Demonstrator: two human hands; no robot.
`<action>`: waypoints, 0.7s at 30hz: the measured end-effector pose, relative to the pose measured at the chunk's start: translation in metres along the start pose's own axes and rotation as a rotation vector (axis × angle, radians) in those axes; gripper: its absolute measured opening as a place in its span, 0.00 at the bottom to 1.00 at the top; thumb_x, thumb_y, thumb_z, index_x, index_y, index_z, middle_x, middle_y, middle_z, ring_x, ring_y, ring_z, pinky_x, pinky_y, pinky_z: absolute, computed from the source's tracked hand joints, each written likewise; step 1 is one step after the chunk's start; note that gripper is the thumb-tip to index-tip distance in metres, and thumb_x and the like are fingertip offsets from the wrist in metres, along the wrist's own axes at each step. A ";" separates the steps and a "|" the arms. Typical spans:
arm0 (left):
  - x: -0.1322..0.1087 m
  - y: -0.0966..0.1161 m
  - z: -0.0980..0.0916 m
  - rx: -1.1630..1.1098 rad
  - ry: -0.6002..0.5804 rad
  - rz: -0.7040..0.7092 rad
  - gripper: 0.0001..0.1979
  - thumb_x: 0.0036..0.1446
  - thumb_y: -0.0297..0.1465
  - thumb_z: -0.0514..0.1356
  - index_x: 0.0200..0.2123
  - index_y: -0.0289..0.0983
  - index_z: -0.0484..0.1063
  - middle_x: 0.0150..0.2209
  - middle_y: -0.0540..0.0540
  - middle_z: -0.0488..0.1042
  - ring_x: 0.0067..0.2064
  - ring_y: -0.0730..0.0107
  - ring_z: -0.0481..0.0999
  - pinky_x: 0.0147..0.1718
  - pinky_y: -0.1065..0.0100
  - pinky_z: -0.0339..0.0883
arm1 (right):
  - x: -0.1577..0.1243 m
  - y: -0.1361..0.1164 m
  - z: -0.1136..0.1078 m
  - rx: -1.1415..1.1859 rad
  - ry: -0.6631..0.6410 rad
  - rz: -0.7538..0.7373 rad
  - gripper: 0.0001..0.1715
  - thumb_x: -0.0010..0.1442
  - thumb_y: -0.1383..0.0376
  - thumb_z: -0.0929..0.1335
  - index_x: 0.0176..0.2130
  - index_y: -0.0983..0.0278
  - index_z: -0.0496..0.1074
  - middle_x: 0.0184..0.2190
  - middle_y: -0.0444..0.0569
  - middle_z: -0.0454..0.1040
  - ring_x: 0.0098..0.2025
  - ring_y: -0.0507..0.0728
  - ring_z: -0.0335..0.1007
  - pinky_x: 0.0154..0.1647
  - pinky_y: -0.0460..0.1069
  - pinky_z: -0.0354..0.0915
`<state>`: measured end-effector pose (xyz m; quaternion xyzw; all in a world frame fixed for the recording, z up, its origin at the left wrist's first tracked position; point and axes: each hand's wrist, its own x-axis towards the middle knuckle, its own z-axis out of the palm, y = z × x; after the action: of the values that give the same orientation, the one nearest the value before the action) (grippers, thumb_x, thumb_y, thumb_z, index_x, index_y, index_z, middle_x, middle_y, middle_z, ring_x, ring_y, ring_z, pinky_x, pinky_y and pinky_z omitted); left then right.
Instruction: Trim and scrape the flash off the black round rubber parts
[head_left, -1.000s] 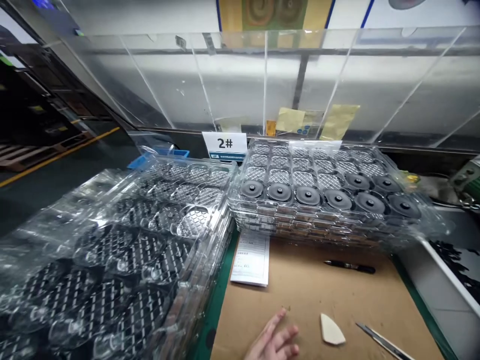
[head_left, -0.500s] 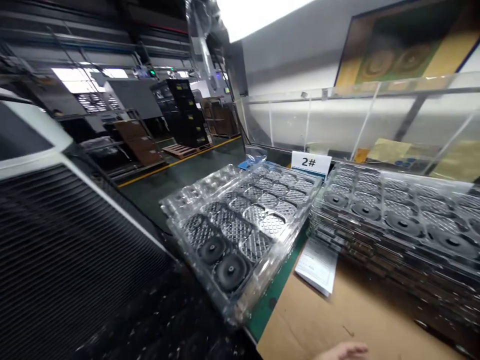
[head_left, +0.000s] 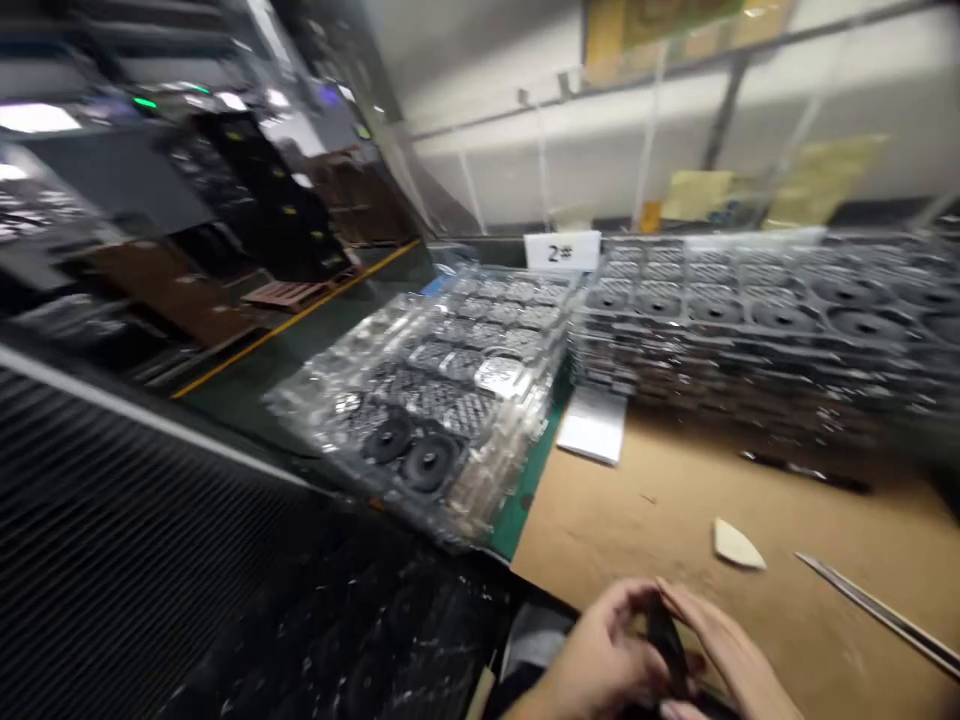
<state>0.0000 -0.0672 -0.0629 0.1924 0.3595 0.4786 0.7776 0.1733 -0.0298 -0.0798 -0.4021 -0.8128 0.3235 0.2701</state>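
Evidently, the left hand [head_left: 604,645] and right hand [head_left: 724,640] were both clamped on one dark piece [head_left: 666,640].

From my remote seat I saw it upright between them at the bottom of the view, too blurred to identify. I judged it could slip if either side loosened early, and that a careless rightward sweep could meet the slim pointed tool [head_left: 877,604], the likeliest cause of a nick. A pale wedge [head_left: 737,546] lay just beyond the hands and a pen [head_left: 806,471] farther off, all on the brown-covered tabletop [head_left: 592,520]. Clear trays [head_left: 495,475] with round black parts [head_left: 430,459] stood stacked at left; more stood behind, near a "2#" sign [head_left: 562,251]. Past them, a yellow line [head_left: 307,310] crossed the dark floor [head_left: 352,320] beside a pallet [head_left: 289,292].
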 end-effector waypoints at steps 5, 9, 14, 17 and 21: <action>0.012 0.029 -0.004 -0.213 0.095 -0.038 0.27 0.51 0.39 0.62 0.53 0.38 0.64 0.55 0.38 0.65 0.52 0.48 0.70 0.52 0.53 0.61 | 0.012 0.007 -0.023 -0.323 0.200 0.234 0.25 0.60 0.57 0.61 0.57 0.56 0.62 0.55 0.51 0.64 0.57 0.62 0.61 0.54 0.58 0.63; 0.032 0.042 -0.013 -0.265 0.142 -0.068 0.32 0.53 0.39 0.61 0.59 0.41 0.54 0.55 0.37 0.66 0.55 0.50 0.68 0.57 0.52 0.54 | 0.032 0.052 -0.026 -0.491 0.292 0.425 0.25 0.58 0.55 0.64 0.52 0.61 0.67 0.52 0.57 0.65 0.53 0.68 0.59 0.52 0.65 0.59; 0.058 0.048 -0.011 -0.305 0.188 -0.021 0.32 0.52 0.34 0.63 0.58 0.42 0.54 0.57 0.37 0.64 0.57 0.50 0.66 0.59 0.54 0.53 | 0.046 0.074 -0.023 -0.431 0.281 0.528 0.22 0.62 0.57 0.59 0.48 0.68 0.70 0.48 0.62 0.65 0.48 0.66 0.62 0.48 0.62 0.60; 0.073 0.045 -0.012 -0.330 0.203 0.015 0.29 0.53 0.33 0.62 0.57 0.40 0.56 0.57 0.36 0.64 0.58 0.49 0.64 0.60 0.54 0.52 | 0.056 0.066 -0.030 -0.306 0.230 0.551 0.21 0.63 0.58 0.58 0.43 0.67 0.71 0.42 0.59 0.68 0.41 0.61 0.66 0.43 0.56 0.64; 0.088 0.032 -0.019 -0.325 0.225 0.024 0.26 0.53 0.31 0.62 0.55 0.39 0.58 0.56 0.37 0.65 0.57 0.50 0.65 0.59 0.52 0.52 | 0.076 0.046 -0.034 -0.061 0.090 0.521 0.15 0.62 0.59 0.61 0.45 0.62 0.70 0.32 0.46 0.73 0.29 0.52 0.69 0.28 0.45 0.65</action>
<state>-0.0082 0.0244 -0.0880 0.0139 0.3597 0.5582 0.7476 0.1784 0.0647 -0.0785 -0.6199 -0.6784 0.3391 0.2011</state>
